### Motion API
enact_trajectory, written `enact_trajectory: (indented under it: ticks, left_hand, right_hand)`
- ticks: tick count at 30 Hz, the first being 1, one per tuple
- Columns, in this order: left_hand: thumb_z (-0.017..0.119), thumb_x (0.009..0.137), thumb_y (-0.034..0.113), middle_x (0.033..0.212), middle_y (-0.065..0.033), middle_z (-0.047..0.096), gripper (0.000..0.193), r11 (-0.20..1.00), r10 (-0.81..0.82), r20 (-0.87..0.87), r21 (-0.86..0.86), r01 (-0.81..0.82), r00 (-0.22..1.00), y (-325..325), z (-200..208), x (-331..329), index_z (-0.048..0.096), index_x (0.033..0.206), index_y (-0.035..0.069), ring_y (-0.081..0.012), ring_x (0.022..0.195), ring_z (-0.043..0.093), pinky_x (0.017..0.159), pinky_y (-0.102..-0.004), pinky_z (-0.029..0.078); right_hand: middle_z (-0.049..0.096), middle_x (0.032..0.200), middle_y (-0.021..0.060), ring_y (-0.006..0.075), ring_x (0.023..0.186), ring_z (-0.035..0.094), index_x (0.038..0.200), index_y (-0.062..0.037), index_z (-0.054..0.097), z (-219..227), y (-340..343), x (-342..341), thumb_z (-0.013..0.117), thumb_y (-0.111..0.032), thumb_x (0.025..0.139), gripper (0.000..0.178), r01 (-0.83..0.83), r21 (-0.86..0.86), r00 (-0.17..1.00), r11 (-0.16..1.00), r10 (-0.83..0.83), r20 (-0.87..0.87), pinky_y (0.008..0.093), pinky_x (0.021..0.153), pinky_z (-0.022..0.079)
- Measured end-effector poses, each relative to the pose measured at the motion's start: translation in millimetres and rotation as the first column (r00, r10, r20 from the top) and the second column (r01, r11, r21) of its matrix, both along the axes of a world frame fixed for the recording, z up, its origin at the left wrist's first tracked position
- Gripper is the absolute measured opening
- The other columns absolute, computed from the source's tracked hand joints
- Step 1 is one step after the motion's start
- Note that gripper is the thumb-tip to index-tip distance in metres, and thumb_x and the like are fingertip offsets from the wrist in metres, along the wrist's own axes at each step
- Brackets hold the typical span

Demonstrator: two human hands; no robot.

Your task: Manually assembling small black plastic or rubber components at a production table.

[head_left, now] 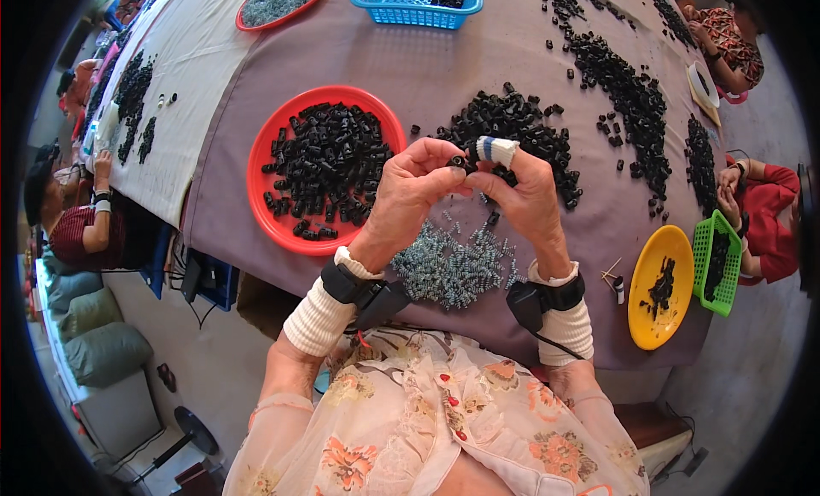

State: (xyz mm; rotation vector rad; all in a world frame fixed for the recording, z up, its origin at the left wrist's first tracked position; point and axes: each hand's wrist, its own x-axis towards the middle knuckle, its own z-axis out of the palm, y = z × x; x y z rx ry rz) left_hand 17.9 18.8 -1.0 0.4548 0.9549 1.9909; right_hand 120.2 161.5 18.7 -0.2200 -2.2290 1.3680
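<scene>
My left hand point(410, 184) pinches a small black plastic part point(458, 162), shaped like a cord lock, between thumb and fingertips. My right hand point(525, 193) meets it there, thumb and fingers closed at the same part, partly hiding it. A white finger sleeve point(498, 151) with a blue stripe covers one right finger. Under and just in front of my hands lies a heap of small metal springs point(457, 265). Beyond my right hand spreads a pile of black plastic parts point(512, 120). Left of my left hand stands a red round tray point(256, 176) holding many similar black parts.
A blue basket point(418, 16) and a red tray of clear pieces point(280, 2) stand at the far side. On the right are more black parts point(623, 94), a yellow plate point(675, 316), a green basket point(724, 295) and a small bottle point(619, 291). Other people sit at both sides.
</scene>
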Motion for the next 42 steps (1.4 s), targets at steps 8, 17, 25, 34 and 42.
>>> enact_trajectory:
  ticks: [8,17,25,34,42]
  left_hand:
    - [0.059,0.086,-0.002,0.092,-0.0067,0.066,0.02,0.999,0.031,-0.077,-0.033,-0.034,0.997,1,6,0,0.057,0.106,0.0,-0.0146,0.08,0.065,0.075,-0.0294,0.054]
    - [0.061,0.085,-0.002,0.091,-0.0073,0.066,0.02,0.988,0.033,-0.221,-0.141,-0.066,0.975,3,8,3,0.058,0.105,0.0,-0.0131,0.079,0.065,0.074,-0.026,0.053]
    - [0.063,0.088,0.004,0.092,-0.009,0.068,0.021,0.995,-0.001,-0.104,-0.095,-0.009,0.995,8,13,9,0.057,0.108,0.0,-0.0146,0.081,0.065,0.074,-0.0269,0.053]
    - [0.062,0.088,0.005,0.093,-0.0094,0.069,0.023,0.995,0.014,-0.13,-0.093,-0.027,0.991,7,25,11,0.057,0.109,-0.001,-0.0129,0.081,0.065,0.074,-0.0259,0.052]
    - [0.063,0.089,0.008,0.092,-0.0089,0.069,0.023,0.991,0.017,-0.211,-0.126,-0.045,0.977,8,24,10,0.058,0.109,-0.001,-0.0114,0.079,0.065,0.072,-0.0236,0.052]
  right_hand:
    - [0.061,0.078,0.0101,0.0275,0.075,0.057,0.09,-0.0002,0.064,17,5,-1,0.072,-0.009,0.072,0.022,-0.016,0.398,0.992,0.917,0.065,-0.11,0.036,0.071,0.045]
    - [0.062,0.081,0.0131,0.0321,0.081,0.058,0.085,0.001,0.062,32,10,2,0.067,-0.006,0.075,0.013,-0.133,0.555,0.991,0.821,0.103,0.085,0.0387,0.076,0.044]
    - [0.063,0.081,-0.0003,0.0052,0.076,0.057,0.097,-0.0004,0.061,-3,19,7,0.065,-0.008,0.087,0.014,-0.113,-0.545,0.99,0.831,0.143,0.013,0.021,0.07,0.047]
    - [0.066,0.086,0.005,0.0118,0.078,0.063,0.1,0.0005,0.061,-14,19,4,0.063,-0.004,0.086,0.015,-0.271,-0.746,0.962,0.608,0.154,-0.224,0.0263,0.075,0.05]
    - [0.066,0.085,0.0037,0.0115,0.078,0.065,0.103,0.0003,0.061,4,11,5,0.066,-0.001,0.084,0.02,-0.115,-0.647,0.992,0.754,0.054,-0.113,0.0219,0.07,0.051]
